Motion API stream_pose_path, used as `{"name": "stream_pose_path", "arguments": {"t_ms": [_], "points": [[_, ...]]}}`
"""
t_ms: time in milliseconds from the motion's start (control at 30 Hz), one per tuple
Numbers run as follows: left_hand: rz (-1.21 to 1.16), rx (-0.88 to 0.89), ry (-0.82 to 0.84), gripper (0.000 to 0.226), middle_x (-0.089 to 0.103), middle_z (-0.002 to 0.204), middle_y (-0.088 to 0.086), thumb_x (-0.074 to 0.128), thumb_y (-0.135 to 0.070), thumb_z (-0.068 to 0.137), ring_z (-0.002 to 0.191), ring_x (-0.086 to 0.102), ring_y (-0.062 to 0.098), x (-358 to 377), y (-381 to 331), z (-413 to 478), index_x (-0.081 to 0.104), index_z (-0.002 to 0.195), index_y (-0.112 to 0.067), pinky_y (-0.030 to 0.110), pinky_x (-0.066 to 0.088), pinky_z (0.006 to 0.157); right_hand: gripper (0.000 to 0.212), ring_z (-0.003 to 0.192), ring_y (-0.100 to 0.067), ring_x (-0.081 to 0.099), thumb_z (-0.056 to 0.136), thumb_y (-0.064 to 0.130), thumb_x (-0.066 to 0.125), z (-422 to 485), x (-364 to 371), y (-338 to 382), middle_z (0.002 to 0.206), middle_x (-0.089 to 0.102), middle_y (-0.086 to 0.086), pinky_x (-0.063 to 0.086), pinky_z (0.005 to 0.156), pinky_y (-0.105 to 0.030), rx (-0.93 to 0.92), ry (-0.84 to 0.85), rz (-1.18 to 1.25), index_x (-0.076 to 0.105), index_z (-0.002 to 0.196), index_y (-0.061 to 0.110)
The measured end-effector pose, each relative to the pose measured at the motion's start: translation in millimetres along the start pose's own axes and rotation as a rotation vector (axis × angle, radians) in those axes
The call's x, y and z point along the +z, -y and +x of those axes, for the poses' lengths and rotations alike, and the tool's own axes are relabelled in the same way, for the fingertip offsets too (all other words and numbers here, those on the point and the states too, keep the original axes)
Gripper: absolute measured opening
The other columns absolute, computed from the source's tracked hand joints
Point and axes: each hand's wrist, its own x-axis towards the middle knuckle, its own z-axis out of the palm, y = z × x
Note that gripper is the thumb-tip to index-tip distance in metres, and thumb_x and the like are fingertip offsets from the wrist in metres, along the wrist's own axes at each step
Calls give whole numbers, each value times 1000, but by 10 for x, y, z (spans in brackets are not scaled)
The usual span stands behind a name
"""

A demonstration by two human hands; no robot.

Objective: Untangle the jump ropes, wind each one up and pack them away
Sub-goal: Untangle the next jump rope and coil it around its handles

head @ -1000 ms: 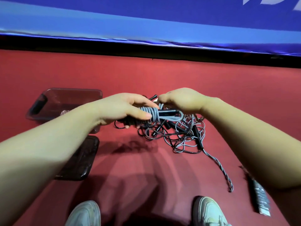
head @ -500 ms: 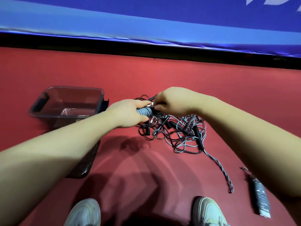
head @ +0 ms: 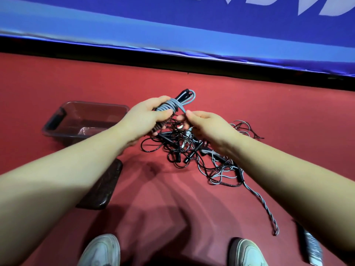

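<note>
My left hand (head: 146, 118) grips a wound grey jump rope (head: 169, 107), coiled around its black handles, whose tips poke out past my fingers toward the wall. My right hand (head: 205, 123) sits just right of the bundle, thumb and forefinger pinching the grey rope's loose end beside the coil. Below both hands a tangle of thin black and grey jump ropes (head: 192, 150) lies on the red floor. One twisted grey rope end (head: 263, 206) trails toward the lower right.
A clear plastic bin (head: 57, 120) stands on the floor at the left, its dark lid (head: 101, 189) lying flat in front of it. A black-and-silver handle (head: 311, 246) lies at the lower right. My two shoes (head: 99, 250) are at the bottom. A blue padded wall runs along the back.
The wound grey bundle has tilted up in my left hand, handles now pointing toward the wall. My right hand came off the bundle and now pinches the rope's end.
</note>
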Motion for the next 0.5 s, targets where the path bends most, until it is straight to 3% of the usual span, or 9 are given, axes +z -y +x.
{"name": "stream_pose_path", "arguments": {"t_ms": [67, 167, 300, 433, 500], "points": [[-114, -21, 18, 36, 60, 89, 2, 54, -12, 93, 65, 57, 15, 25, -2, -6, 54, 127, -24, 21, 42, 42, 24, 44, -2, 29, 99, 22, 42, 55, -31, -13, 64, 43, 6, 21, 43, -16, 24, 49, 125, 64, 89, 19], [-339, -75, 73, 36, 62, 90, 4, 55, -11, 90, 63, 59, 19, 40, 18, -18, 57, 125, -22, 23, 42, 42, 20, 51, -5, 31, 97, 15, 46, 81, -150, 5, 58, 48, 10, 20, 50, -20, 5, 81, 182, 65, 88, 18], [-497, -64, 213, 47, 60, 89, 5, 58, -19, 80, 65, 59, 20, 36, 27, -7, 57, 126, -18, 25, 44, 44, 22, 49, -4, 38, 96, 15, 47, 67, -260, -15, 51, 50, 14, 30, 50, -16, -108, 127, 37, 62, 81, 17], [-646, -39, 327, 35, 58, 87, 5, 52, -19, 81, 64, 57, 18, 111, -35, -21, 59, 115, -17, 24, 44, 44, 26, 54, -7, 43, 99, 14, 37, 58, -356, -50, 54, 45, 13, 37, 57, -16, -195, 263, -27, 57, 84, 14], [-660, -12, 424, 33, 61, 87, 5, 62, -18, 79, 65, 57, 17, 96, -16, -31, 62, 112, -16, 24, 44, 45, 26, 61, -10, 45, 100, 13, 35, 57, -433, -52, 61, 46, 9, 40, 65, -18, -232, 317, -144, 57, 87, 14]]}}
